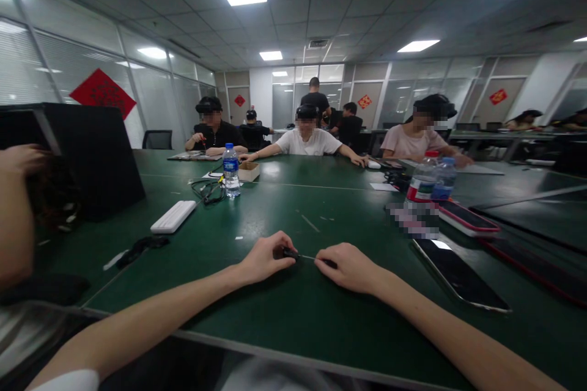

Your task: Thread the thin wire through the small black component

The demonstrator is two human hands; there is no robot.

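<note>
My left hand (266, 261) is closed in a pinch around the black handle of what looks like a small screwdriver (290, 253). From the handle a thin metal shaft runs right, to the fingertips of my right hand (347, 266). The right fingers are curled together at the shaft's far end. A small dark piece shows under them, mostly hidden, and its kind is not clear. Both hands rest low over the green tabletop (275, 311), close to its front edge.
A black phone (461, 272) lies right of my right hand. Bottles (422, 180) stand behind it. A white power strip (174, 217), a water bottle (231, 171) and a cardboard box (249, 171) are at left. A co-worker's arm (16, 214) reaches into a black case (92, 159).
</note>
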